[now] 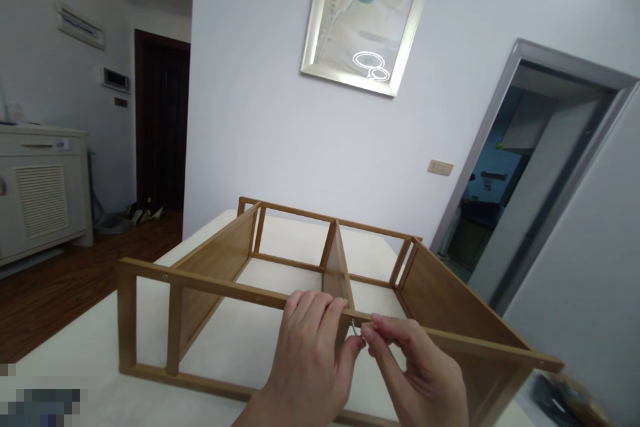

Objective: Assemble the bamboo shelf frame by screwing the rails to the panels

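A brown wooden shelf frame (215,285) lies on its side on a white-covered table (235,333). My left hand (313,353) is closed over its near rail, fingers on top and thumb below, close to where the middle board (336,263) meets the rail. In the fingertips of my right hand (415,367) is a slim, shiny metal piece (355,329), pinched just below the rail at that joint. Whether it is a screw or a hex key cannot be made out. My left thumb tip is right beside it.
A white wall with a framed picture (367,20) rises behind the table. To the right is a doorway (495,167); at the left stand a white cabinet (43,187) and a dark door (163,127). Dark items (565,400) lie at the lower right.
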Motion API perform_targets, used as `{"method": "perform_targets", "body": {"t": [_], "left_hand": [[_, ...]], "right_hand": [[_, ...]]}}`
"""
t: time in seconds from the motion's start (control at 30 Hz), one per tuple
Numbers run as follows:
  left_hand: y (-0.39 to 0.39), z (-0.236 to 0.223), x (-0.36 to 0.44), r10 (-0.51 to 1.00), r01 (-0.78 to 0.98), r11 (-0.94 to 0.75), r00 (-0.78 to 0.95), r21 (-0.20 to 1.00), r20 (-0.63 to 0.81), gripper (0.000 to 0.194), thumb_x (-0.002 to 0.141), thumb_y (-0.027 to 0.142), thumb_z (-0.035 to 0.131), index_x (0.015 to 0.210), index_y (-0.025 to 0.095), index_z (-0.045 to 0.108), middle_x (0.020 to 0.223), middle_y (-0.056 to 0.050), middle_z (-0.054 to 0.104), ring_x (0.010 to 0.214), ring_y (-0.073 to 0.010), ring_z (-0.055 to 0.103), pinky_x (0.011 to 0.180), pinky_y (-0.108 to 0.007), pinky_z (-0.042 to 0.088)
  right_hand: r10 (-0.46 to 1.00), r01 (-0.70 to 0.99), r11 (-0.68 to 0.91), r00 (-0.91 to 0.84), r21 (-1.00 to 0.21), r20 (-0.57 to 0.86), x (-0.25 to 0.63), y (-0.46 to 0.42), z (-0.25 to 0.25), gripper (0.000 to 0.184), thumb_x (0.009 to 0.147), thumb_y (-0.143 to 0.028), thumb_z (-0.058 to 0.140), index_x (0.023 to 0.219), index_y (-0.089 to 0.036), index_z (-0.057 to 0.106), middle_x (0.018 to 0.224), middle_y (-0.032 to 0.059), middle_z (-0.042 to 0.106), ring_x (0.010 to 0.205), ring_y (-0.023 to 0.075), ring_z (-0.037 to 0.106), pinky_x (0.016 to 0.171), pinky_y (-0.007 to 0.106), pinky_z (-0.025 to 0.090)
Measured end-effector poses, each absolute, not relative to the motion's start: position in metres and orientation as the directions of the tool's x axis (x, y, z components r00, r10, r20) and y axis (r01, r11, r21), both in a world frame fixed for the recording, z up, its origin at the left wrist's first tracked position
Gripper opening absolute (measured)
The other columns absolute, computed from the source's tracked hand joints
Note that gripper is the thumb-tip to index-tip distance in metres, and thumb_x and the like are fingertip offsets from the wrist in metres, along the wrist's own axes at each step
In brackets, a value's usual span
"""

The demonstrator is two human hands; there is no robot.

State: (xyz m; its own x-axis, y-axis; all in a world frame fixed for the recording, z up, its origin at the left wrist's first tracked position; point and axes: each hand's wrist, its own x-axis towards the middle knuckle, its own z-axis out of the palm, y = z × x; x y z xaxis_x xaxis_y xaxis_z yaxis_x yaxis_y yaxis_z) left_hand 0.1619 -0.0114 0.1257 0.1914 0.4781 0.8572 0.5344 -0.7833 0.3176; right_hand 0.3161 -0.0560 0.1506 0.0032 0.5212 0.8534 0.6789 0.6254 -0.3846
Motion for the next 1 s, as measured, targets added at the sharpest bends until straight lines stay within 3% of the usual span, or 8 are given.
{"method": "perform_targets", "body": {"t": [0.1,0.3,0.5,0.67,0.87,1.0], "left_hand": [[-0.012,0.128,0.161,0.486,0.526,-0.784,0.189,0.331,0.853,0.025,0.087,0.018,0.055,0.111,0.018,0.056,0.096,-0.007,0.064,0.093,-0.0251,0.057,0.093,-0.048,0.036],[-0.013,0.131,0.16,0.506,0.512,-0.782,0.187,0.356,0.842,0.022,0.088,0.019,0.055,0.109,0.018,0.057,0.094,-0.007,0.064,0.091,-0.0252,0.057,0.093,-0.049,0.037],[-0.013,0.13,0.161,0.515,0.527,-0.77,0.18,0.36,0.838,0.022,0.086,0.021,0.058,0.108,0.019,0.058,0.093,-0.006,0.064,0.091,-0.0254,0.058,0.092,-0.049,0.038],[-0.014,0.131,0.162,0.528,0.533,-0.763,0.186,0.366,0.829,0.023,0.086,0.021,0.059,0.109,0.019,0.057,0.093,-0.006,0.064,0.092,-0.0259,0.058,0.093,-0.05,0.038],[-0.014,0.129,0.161,0.527,0.534,-0.765,0.199,0.359,0.826,0.025,0.086,0.018,0.057,0.111,0.019,0.056,0.096,-0.006,0.063,0.093,-0.0254,0.056,0.094,-0.051,0.037],[-0.014,0.129,0.161,0.533,0.536,-0.763,0.207,0.361,0.82,0.027,0.086,0.017,0.057,0.113,0.018,0.055,0.097,-0.006,0.063,0.093,-0.0255,0.056,0.094,-0.051,0.037]], "right_hand": [[0.562,0.668,0.605,0.028,-0.433,0.827,0.314,-0.057,0.152,0.013,0.082,-0.021,0.073,0.095,-0.022,0.07,0.077,0.0021,0.073,0.065,0.0146,0.071,0.061,0.019,0.059],[0.72,0.417,0.526,0.244,-0.741,0.649,0.304,-0.057,0.16,0.016,0.08,-0.033,0.076,0.083,-0.02,0.067,0.062,-0.0018,0.064,0.052,0.0128,0.063,0.052,0.021,0.056],[0.767,0.333,0.479,0.292,-0.812,0.572,0.303,-0.057,0.163,0.023,0.076,-0.037,0.079,0.077,-0.019,0.066,0.064,-0.0016,0.063,0.052,0.0127,0.061,0.051,0.022,0.054],[0.717,0.403,0.522,0.27,-0.752,0.642,0.303,-0.059,0.159,0.018,0.078,-0.034,0.078,0.077,-0.02,0.067,0.065,-0.0014,0.064,0.051,0.0119,0.062,0.051,0.021,0.053],[0.531,0.675,0.552,0.17,-0.49,0.83,0.301,-0.063,0.15,0.012,0.081,-0.034,0.075,0.083,-0.023,0.072,0.073,0.0039,0.073,0.064,0.0174,0.07,0.064,0.024,0.059],[0.492,0.718,0.556,0.122,-0.419,0.862,0.3,-0.065,0.15,0.006,0.083,-0.03,0.072,0.083,-0.025,0.073,0.075,0.0045,0.076,0.066,0.0195,0.072,0.067,0.027,0.061]]}}
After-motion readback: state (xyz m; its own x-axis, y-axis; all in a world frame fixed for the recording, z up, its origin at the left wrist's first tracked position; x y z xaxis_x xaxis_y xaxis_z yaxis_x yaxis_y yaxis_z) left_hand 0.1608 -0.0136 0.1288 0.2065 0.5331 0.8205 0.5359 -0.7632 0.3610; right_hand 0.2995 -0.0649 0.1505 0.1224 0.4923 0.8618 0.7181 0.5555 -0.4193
